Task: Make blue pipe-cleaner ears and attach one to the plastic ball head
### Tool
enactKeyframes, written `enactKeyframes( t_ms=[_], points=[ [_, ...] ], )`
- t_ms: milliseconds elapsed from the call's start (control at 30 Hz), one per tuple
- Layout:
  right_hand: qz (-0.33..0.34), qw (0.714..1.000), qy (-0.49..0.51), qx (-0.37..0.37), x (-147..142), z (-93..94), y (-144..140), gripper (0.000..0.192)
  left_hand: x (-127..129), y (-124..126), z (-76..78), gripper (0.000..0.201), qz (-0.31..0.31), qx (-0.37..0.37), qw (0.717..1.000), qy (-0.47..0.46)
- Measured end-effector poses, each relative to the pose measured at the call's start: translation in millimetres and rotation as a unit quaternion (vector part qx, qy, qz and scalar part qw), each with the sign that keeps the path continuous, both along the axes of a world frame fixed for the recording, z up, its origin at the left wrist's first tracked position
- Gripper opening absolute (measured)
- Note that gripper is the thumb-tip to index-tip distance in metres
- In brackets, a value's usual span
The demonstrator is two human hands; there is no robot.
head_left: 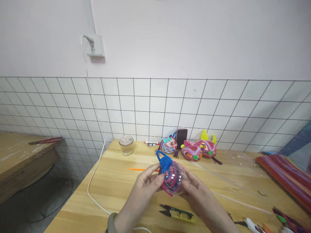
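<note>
Snips (pixel 177 213): lying on the desk (pixel 116 187), nearest, untouched.
Left hand (pixel 145 184): its grip is closing on the ball's left side.
Right hand (pixel 196 192): its grip is cupping the right side.
Ball (pixel 173 178): sitting between both hands, blue loop (pixel 163 160) pointing up-left.
Far edge: jar (pixel 126 144), finished toys (pixel 191 150).

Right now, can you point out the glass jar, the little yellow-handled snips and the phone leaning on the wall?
Glass jar (pixel 126 145), head view, on its clear side wall.
Yellow-handled snips (pixel 178 214), head view, on the yellow handle.
Phone (pixel 181 138), head view, on the middle of its dark back.
</note>
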State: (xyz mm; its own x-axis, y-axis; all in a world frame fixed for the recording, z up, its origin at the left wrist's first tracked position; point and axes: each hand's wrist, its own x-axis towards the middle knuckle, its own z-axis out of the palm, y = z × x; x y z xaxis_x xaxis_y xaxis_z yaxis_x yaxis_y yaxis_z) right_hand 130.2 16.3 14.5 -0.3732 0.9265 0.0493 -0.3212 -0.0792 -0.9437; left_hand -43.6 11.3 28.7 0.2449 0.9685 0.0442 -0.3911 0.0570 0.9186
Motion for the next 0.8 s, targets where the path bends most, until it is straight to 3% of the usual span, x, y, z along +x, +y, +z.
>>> enactKeyframes(
  t_ms=[100, 300, 500, 600, 800],
  points=[
    [-0.014, 1.000, 0.002, 0.006, -1.4, -0.5, -0.5, 0.048, -0.6, 1.1, 0.6, 0.033, 0.013, 0.021, 1.000, 0.017],
    [-0.113, 0.992, -0.001, 0.056, -14.4, -7.0, -1.0, 0.048, 0.2, 5.0, -1.8, 0.032, 0.073, 0.066, 0.993, 0.059],
    [-0.097, 0.992, 0.011, 0.079, -19.6, -12.8, -4.1, 0.046, 1.6, 8.2, -8.3, 0.026, 0.146, 0.079, 0.983, 0.084],
    [-0.089, 0.992, 0.003, 0.084, -19.8, -15.2, -4.7, 0.050, 1.4, 9.2, -11.5, 0.025, 0.149, 0.085, 0.981, 0.094],
    [-0.153, 0.979, -0.063, 0.116, -21.9, -18.3, -6.7, 0.060, -1.5, 8.7, -11.1, 0.031, 0.106, 0.063, 0.991, 0.047]
  ],
)
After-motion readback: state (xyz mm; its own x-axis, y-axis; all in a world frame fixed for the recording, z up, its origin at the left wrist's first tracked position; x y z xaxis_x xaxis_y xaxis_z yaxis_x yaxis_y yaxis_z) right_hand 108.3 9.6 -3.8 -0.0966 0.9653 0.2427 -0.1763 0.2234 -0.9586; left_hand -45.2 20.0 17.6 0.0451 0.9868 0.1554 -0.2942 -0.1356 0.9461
